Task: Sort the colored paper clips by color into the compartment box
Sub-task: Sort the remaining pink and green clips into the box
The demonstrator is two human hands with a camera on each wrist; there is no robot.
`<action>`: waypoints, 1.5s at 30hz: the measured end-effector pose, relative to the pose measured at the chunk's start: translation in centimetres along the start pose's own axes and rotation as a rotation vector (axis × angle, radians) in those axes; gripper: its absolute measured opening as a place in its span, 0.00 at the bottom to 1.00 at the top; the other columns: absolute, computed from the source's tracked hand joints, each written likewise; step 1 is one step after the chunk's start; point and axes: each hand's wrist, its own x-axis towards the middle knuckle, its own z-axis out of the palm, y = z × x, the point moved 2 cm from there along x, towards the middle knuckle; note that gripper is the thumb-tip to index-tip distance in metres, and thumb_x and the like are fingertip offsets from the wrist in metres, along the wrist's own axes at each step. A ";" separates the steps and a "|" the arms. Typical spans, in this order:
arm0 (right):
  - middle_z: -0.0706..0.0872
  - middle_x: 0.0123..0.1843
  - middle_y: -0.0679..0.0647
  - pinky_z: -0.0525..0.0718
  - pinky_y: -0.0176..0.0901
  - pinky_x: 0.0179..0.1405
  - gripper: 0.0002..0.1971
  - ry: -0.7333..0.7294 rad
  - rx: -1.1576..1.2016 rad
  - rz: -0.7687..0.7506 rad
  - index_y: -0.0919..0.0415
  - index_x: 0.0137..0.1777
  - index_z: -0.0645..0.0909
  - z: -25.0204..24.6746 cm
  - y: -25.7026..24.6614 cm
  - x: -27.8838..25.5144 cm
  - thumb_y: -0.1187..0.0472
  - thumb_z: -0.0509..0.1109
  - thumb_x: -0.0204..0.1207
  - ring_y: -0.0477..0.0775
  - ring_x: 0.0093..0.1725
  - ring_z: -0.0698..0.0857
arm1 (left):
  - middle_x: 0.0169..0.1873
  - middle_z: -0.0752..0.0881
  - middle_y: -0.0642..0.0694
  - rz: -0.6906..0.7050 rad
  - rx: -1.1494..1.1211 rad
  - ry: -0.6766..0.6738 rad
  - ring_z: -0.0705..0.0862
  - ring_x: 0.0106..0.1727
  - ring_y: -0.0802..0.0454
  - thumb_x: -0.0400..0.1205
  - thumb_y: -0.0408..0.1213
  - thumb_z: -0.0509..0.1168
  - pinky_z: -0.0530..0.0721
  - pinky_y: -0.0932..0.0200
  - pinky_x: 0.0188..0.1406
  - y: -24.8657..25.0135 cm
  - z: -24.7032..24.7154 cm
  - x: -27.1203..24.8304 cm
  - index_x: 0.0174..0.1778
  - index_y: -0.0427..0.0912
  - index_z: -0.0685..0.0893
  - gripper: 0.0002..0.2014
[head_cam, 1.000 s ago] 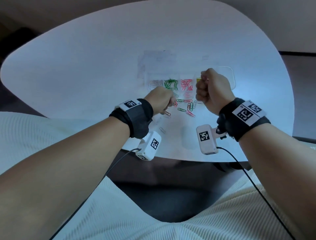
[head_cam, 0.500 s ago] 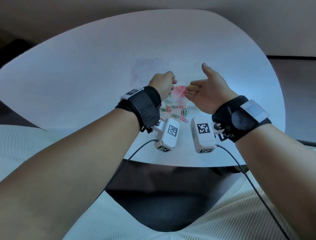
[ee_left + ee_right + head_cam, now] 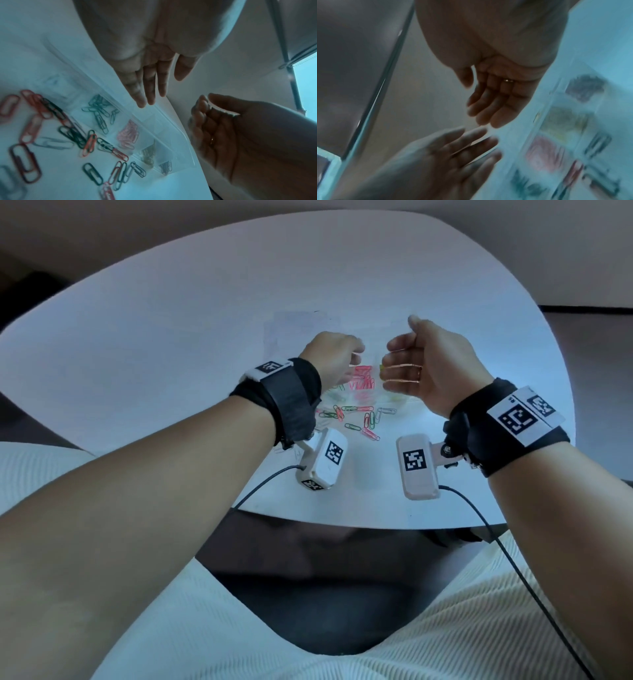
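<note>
Paper clips (image 3: pixel 356 419) loose at frame center, below the clear compartment box (image 3: pixel 150 129). Left hand (image 3: pixel 334 361) and right hand (image 3: pixel 424 364) (ring on one finger) hovering above, fingers relaxed, together, holding nothing.

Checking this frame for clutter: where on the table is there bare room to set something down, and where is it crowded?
Bare white table spreads left of the left hand, beyond the clear compartment box, and right of the right hand. It is crowded in front of the box, where loose paper clips lie scattered between the wrists.
</note>
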 end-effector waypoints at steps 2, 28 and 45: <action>0.86 0.30 0.55 0.85 0.44 0.34 0.15 -0.035 -0.249 -0.010 0.61 0.38 0.83 0.0 0.1 -0.2 0.55 0.62 0.81 0.54 0.28 0.85 | 0.40 0.84 0.40 0.070 0.053 0.004 0.80 0.37 0.47 0.83 0.33 0.60 0.83 0.57 0.40 -0.3 -0.9 -0.9 0.49 0.34 0.84 0.08; 0.90 0.46 0.55 0.87 0.43 0.47 0.06 0.031 -1.149 -0.237 0.53 0.45 0.88 0.5 9.5 1.2 0.62 0.74 0.70 0.56 0.46 0.87 | 0.53 0.82 0.45 0.381 0.955 -0.104 0.81 0.55 0.48 0.81 0.32 0.66 0.75 0.61 0.54 -10.2 -2.6 -0.8 0.60 0.43 0.85 0.12; 0.84 0.32 0.55 0.91 0.49 0.45 0.04 -0.042 -0.536 -0.110 0.68 0.49 0.87 0.6 8.2 1.6 0.69 0.73 0.77 0.51 0.31 0.83 | 0.56 0.83 0.43 0.327 1.030 0.007 0.81 0.58 0.43 0.82 0.31 0.65 0.76 0.56 0.56 -10.1 -4.1 -1.1 0.59 0.41 0.86 0.11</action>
